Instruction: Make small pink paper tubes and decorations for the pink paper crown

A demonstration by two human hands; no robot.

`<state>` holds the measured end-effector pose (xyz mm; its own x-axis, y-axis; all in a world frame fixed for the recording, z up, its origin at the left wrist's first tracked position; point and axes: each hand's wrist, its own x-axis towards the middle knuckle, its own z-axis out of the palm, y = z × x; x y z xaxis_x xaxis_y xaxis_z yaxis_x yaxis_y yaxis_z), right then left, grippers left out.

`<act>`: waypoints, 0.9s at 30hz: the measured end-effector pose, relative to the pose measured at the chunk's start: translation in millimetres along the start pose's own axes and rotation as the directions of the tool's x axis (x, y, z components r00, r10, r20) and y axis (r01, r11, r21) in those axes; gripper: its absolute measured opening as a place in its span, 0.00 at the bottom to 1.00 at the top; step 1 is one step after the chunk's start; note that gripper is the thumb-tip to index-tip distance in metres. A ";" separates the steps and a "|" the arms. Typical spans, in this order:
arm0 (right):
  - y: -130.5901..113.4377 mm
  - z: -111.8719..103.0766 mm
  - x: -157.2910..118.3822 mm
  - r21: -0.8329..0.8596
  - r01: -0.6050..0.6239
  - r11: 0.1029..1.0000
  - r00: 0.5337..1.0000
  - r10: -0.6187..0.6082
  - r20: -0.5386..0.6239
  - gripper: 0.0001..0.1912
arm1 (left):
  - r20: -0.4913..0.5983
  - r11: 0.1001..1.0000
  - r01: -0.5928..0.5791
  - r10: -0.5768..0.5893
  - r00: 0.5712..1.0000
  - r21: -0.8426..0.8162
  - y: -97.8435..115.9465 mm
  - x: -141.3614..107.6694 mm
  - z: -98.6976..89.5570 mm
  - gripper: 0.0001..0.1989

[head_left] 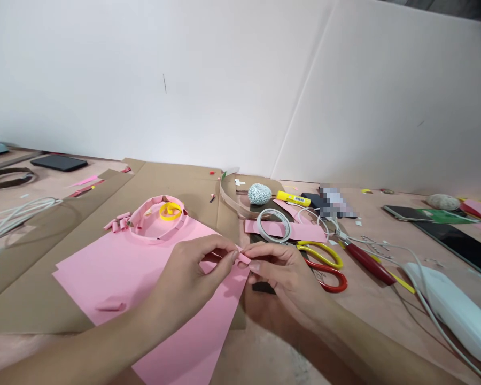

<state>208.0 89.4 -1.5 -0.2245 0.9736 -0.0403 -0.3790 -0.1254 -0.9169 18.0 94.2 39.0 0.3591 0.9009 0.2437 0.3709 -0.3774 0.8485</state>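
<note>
the left hand (188,278) and right hand (284,283) meet above the bench (369,326), their fingers (224,250) closed from both sides on a small strip of pink paper (243,259). the strip sits just over the edge of a pink paper sheet (116,283) lying on brown cardboard (176,179). beyond the left hand lies a pink paper ring (144,227), with a yellow paper coil (170,211) inside it and small pink rolls (116,223) beside it. just right of the right hand lie yellow-handled scissors (320,254) and red-handled scissors (328,278).

Pink paper sheet (104,283) matt, smooth. Brown cardboard (172,179) underneath matt, sl. rough. Scissors handles (323,267) glossy plastic, yellow & red.
</note>
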 end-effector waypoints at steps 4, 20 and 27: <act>2.6 -1.8 -0.4 -0.069 0.042 0.997 0.999 -0.041 0.013 0.09 | -0.023 0.998 0.052 -0.053 0.998 -0.038 -1.4 -1.0 0.7 0.09; -2.9 2.6 1.8 -0.188 0.163 0.968 0.986 -0.166 0.002 0.04 | 0.009 0.987 0.107 -0.107 0.994 -0.120 -1.1 -3.0 2.0 0.07; -5.9 5.6 1.3 -0.223 0.222 0.949 0.974 -0.227 0.004 0.05 | -0.012 0.971 0.171 -0.176 0.984 -0.165 2.8 0.2 4.7 0.06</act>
<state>204.9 90.4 6.1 -0.1365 0.9759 0.1700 -0.2094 0.1393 -0.9679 23.1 92.4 39.1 0.2783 0.9557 0.0965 0.2804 -0.1769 0.9434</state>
